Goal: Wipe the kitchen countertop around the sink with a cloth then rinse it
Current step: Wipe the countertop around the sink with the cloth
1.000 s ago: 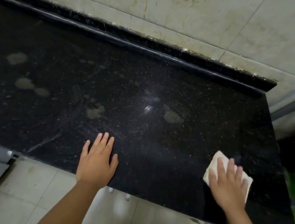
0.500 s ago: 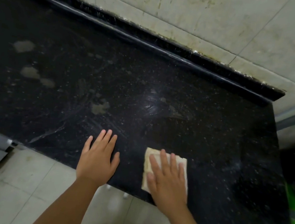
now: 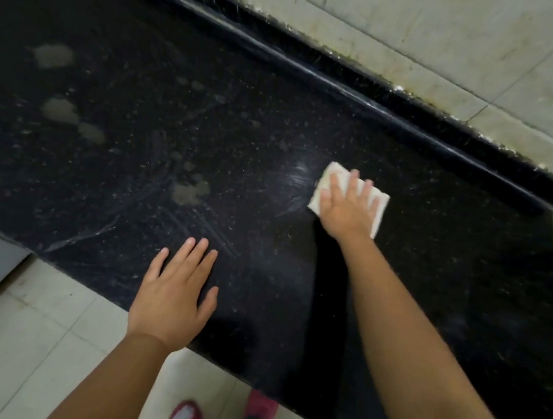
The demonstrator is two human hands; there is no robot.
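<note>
Meanwhile, a right hand (image 3: pixel 347 207) presses flat, straight fingers onto a soft folded cloth (image 3: pixel 381 204) on the countertop (image 3: pixel 451 263); left hand (image 3: pixel 172 294) rests flat, fingers spread. Limp, light, probably best pinched at an edge.

dim from my end; glare patch on worktop (image 3: pixel 297 177), arm shadows toward its front edge, wide-angle bend, soft corners.

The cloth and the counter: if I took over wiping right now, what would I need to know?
Right hand: flat, pressing the white cloth on the black countertop, toward the back.
Left hand: open, resting flat at the front edge.
Done: wipe streaks show beside the cloth.
Left: pale smudges remain at centre and far left. Then rinse the cloth; no sink is in view.
</note>
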